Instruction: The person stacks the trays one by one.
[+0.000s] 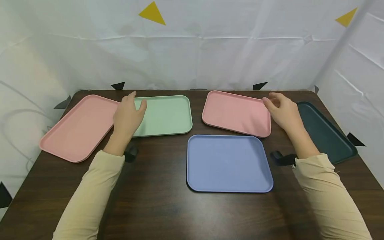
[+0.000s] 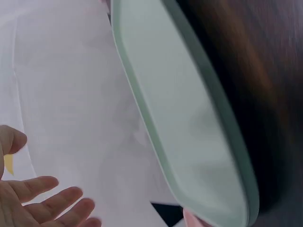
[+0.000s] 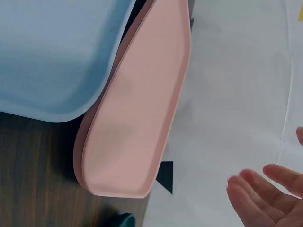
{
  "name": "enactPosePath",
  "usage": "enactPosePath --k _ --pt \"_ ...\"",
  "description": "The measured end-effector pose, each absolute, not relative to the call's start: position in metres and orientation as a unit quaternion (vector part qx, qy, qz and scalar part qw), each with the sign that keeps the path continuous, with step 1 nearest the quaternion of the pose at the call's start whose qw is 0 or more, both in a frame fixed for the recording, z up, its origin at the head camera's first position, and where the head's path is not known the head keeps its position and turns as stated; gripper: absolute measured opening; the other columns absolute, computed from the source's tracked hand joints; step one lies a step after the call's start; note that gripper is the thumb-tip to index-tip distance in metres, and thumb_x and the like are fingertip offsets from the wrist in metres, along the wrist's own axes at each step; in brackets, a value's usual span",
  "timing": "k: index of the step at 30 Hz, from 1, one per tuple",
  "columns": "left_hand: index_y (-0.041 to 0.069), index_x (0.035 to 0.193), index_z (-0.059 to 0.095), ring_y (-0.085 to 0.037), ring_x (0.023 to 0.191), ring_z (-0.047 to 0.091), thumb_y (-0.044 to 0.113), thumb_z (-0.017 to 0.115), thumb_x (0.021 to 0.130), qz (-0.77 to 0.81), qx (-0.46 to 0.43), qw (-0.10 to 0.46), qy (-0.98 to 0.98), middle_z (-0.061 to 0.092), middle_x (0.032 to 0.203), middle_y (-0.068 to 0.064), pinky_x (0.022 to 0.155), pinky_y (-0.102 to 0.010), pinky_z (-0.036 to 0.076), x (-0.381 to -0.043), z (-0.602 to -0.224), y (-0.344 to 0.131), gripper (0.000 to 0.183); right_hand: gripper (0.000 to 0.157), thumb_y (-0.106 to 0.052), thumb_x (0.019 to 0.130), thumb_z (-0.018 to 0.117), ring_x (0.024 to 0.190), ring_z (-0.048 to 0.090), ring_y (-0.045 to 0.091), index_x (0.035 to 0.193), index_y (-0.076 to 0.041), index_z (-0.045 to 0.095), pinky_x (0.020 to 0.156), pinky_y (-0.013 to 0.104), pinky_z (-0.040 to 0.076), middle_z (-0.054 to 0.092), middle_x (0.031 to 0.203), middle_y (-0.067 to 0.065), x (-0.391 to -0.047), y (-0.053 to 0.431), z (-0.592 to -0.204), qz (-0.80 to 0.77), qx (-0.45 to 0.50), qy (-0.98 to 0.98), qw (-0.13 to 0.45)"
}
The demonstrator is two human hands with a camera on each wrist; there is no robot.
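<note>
My left hand (image 1: 127, 115) is over the left end of a green tray (image 1: 166, 115), close to a pink tray (image 1: 81, 128) on the left. Its fingers are relaxed, the thumb spread away, with nothing held; the left wrist view shows the fingers (image 2: 57, 201) beside the green tray. My right hand (image 1: 283, 110) hovers near the right end of another pink tray (image 1: 237, 113), fingers loosely bent and holding nothing. In the right wrist view its fingers (image 3: 258, 194) lie apart from that pink tray. A blue tray (image 1: 229, 163) sits in front of the right-hand pink tray.
A dark green tray (image 1: 325, 131) lies by the table's right edge, partly behind the right forearm. The brown wooden table (image 1: 156, 200) is backed by white sheeting (image 1: 210, 60) with yellow and black triangles. Dark straps (image 1: 131, 153) circle both wrists.
</note>
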State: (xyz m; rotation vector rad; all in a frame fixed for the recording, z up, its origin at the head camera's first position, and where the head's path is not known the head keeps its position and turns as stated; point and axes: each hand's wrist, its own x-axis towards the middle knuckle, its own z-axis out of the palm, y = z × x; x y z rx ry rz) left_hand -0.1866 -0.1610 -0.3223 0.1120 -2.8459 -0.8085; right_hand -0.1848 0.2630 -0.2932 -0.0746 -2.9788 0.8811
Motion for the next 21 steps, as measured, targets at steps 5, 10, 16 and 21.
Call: enactPosePath --k 5,10,16,21 --pt "0.0 0.141 0.043 -0.038 0.124 0.051 0.032 0.041 0.1 -0.342 0.019 0.069 -0.937 0.05 0.14 -0.022 0.099 -0.058 0.046 -0.181 -0.327 -0.153 0.052 0.064 -0.047 0.099 0.04 0.113 0.059 0.041 0.141 0.001 0.042 0.097 0.056 0.046 0.055 0.129 0.03 -0.181 0.267 -0.294 0.313 -0.024 -0.949 -0.027" --pt "0.002 0.137 0.048 -0.036 0.117 0.058 0.029 0.041 0.1 -0.393 0.01 0.029 -0.919 0.057 0.132 -0.021 0.094 -0.051 0.051 -0.177 -0.333 -0.145 0.047 0.059 -0.039 0.099 0.045 0.09 0.068 0.007 0.139 0.004 0.042 0.077 0.017 0.056 0.054 0.13 0.03 -0.177 0.274 -0.3 0.355 -0.009 -0.931 -0.088" --pt "0.005 0.134 0.053 -0.035 0.11 0.062 0.028 0.043 0.1 -0.424 -0.002 -0.022 -0.905 0.061 0.126 -0.019 0.086 -0.046 0.054 -0.168 -0.34 -0.133 0.042 0.053 -0.031 0.1 0.047 0.078 0.056 -0.016 0.137 0.006 0.042 0.074 0.012 0.056 0.052 0.131 0.032 -0.174 0.281 -0.311 0.382 -0.006 -0.915 -0.133" --pt "0.004 0.131 0.055 -0.033 0.096 0.068 0.025 0.046 0.099 -0.444 -0.024 -0.068 -0.893 0.063 0.121 -0.018 0.08 -0.039 0.056 -0.161 -0.349 -0.124 0.04 0.052 -0.031 0.099 0.051 0.083 0.062 -0.008 0.134 0.006 0.046 0.082 0.026 0.059 0.056 0.128 0.031 -0.171 0.286 -0.321 0.37 0.002 -0.917 -0.148"
